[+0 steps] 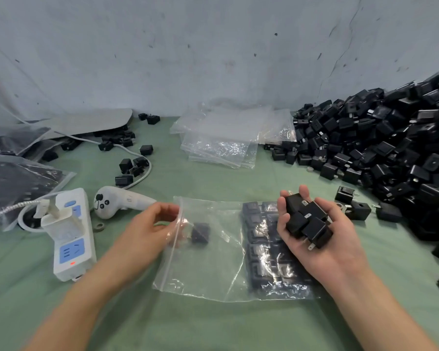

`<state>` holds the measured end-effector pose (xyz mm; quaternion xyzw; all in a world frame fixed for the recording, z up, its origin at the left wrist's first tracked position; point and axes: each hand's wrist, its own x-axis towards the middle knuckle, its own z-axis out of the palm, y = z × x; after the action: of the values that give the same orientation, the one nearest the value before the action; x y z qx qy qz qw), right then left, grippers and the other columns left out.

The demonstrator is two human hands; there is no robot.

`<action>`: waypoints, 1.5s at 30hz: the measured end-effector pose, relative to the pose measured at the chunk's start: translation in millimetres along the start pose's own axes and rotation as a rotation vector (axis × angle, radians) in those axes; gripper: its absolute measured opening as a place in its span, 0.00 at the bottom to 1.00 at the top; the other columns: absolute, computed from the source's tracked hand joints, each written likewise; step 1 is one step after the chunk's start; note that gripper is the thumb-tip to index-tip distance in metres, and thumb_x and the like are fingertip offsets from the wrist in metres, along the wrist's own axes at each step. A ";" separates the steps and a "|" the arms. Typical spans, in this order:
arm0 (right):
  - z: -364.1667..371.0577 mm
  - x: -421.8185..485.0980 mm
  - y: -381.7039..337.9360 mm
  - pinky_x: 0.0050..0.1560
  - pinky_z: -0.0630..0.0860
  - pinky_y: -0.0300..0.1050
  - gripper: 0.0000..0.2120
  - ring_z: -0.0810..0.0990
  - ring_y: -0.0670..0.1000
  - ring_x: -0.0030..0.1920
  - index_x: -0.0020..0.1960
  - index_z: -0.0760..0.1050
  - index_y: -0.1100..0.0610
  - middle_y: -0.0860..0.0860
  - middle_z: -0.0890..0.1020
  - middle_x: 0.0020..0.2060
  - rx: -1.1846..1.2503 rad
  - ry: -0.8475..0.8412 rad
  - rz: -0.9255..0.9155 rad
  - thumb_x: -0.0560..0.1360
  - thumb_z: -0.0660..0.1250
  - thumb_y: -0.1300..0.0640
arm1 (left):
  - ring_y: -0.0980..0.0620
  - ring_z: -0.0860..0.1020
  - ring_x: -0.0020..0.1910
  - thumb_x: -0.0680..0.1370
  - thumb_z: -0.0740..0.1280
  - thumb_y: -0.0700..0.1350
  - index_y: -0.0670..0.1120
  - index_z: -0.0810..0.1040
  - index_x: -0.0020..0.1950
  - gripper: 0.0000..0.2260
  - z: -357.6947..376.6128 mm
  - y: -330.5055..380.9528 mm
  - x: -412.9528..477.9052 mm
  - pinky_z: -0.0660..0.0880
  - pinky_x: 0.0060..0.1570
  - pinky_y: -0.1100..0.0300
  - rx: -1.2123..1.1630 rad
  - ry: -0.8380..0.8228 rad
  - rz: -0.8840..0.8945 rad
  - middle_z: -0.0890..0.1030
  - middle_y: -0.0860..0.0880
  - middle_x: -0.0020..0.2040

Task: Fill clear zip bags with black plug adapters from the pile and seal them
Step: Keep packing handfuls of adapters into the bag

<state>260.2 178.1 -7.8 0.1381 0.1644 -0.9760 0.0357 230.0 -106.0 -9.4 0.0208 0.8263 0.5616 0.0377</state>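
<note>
Your left hand (153, 225) sits at 9 o'clock of the zip bag (208, 269). Its fingers are curled, thumb and fingertips pinching the bag's mouth edge and lifting it off the bench (213, 325). Your right hand (322, 249) is palm-up over the bag's 3 o'clock end, fingers cupped round a handful of adapters (306, 221): four or five black cubes, metal prongs poking out at odd angles.

Hard to read: the left hand is motion-blurred, so the exact finger placement on the zip strip is unclear. Your right hand and wrist cover part of the packed rows (260, 249), and glare on the plastic hides their count.

The zip bag is clear and lies mostly flat, its mouth toward 9 o'clock and unsealed. The packed rows fill its 3 o'clock end in neat columns. One loose adapter (200, 233) sits just inside the mouth.

The pile (390, 148) is at 2 o'clock against the wall, cut off by the right frame edge. A stack of empty bags (223, 140) is at 12 o'clock.
</note>
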 end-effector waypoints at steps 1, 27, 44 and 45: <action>0.0 0.3 0.1 0.41 0.80 0.46 0.13 0.84 0.57 0.53 0.54 0.85 0.54 0.57 0.83 0.60 -0.001 -0.003 0.001 0.75 0.64 0.56 | 0.50 0.85 0.41 0.77 0.71 0.40 0.46 0.80 0.56 0.09 -0.6 3.3 -1.1 0.79 0.36 0.65 -0.154 -0.050 -0.090 0.86 0.46 0.48; -3.4 1.8 -1.4 0.40 0.81 0.47 0.12 0.83 0.59 0.49 0.54 0.83 0.55 0.59 0.83 0.56 0.051 -0.054 0.031 0.73 0.66 0.57 | 0.37 0.80 0.60 0.79 0.64 0.37 0.36 0.75 0.66 0.16 43.2 13.2 39.9 0.80 0.57 0.46 -0.704 -0.471 -0.422 0.79 0.34 0.63; -2.9 2.3 -2.1 0.39 0.80 0.46 0.12 0.83 0.58 0.50 0.54 0.83 0.54 0.58 0.84 0.56 0.039 -0.034 0.045 0.76 0.63 0.56 | 0.43 0.81 0.50 0.78 0.67 0.36 0.49 0.71 0.74 0.25 25.3 7.5 44.6 0.77 0.59 0.49 -0.543 -0.800 -0.303 0.70 0.38 0.73; -3.4 2.5 -2.2 0.39 0.80 0.47 0.12 0.83 0.58 0.50 0.54 0.83 0.54 0.58 0.84 0.56 0.038 -0.036 0.045 0.76 0.64 0.56 | 0.42 0.81 0.49 0.78 0.66 0.34 0.48 0.72 0.74 0.24 24.9 7.8 46.6 0.78 0.58 0.48 -0.534 -0.779 -0.313 0.73 0.34 0.69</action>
<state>258.4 181.3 -10.9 0.1249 0.1419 -0.9802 0.0580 185.6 -76.5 -13.1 0.0943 0.5715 0.6916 0.4315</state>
